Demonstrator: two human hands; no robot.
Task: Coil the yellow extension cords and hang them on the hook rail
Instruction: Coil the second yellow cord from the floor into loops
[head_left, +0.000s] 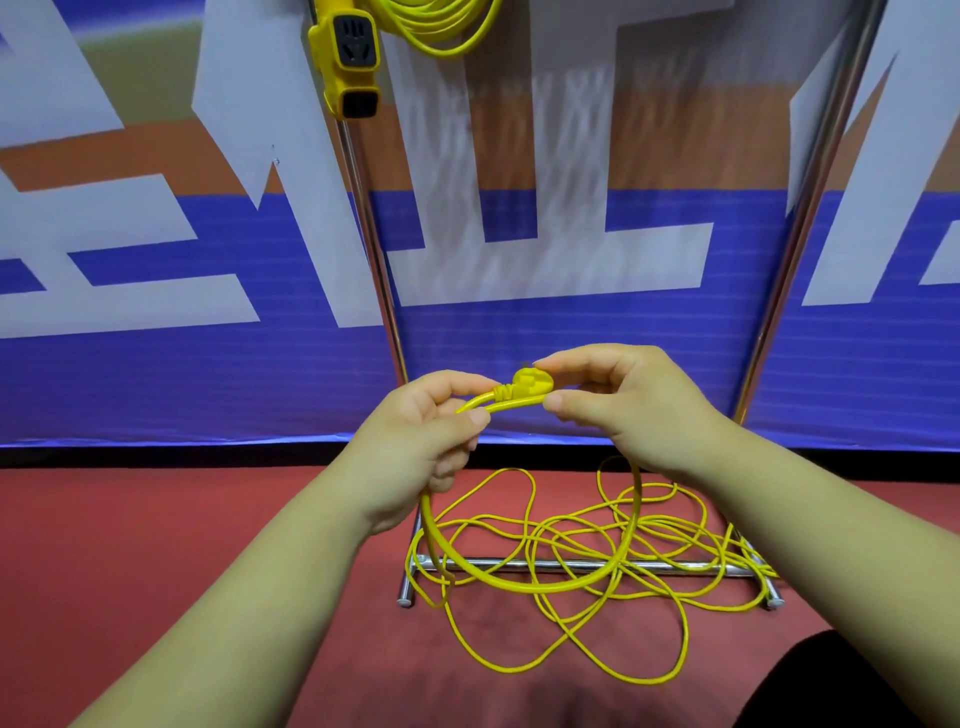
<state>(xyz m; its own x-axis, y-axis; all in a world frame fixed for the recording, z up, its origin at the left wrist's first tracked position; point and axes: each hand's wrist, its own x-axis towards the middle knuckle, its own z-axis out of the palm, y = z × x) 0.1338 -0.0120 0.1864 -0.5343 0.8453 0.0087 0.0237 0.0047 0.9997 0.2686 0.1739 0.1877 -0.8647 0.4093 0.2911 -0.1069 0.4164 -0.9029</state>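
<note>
A yellow extension cord (571, 551) lies in a loose tangle on the red floor. One loop of it rises to my hands. My left hand (421, 441) grips the cord just behind its yellow plug (527, 387). My right hand (623, 395) pinches the plug between thumb and fingers. A second yellow cord coil (447, 26) hangs at the top, with its yellow socket block (348, 57) dangling beside it. The hook rail itself is out of view above.
A chrome rack stands ahead, with two slanted uprights (371, 228) and a base bar (571, 566) on the floor under the tangled cord. Behind it hangs a blue, white and orange banner (156, 260). A dark shape (852, 680) sits at the bottom right.
</note>
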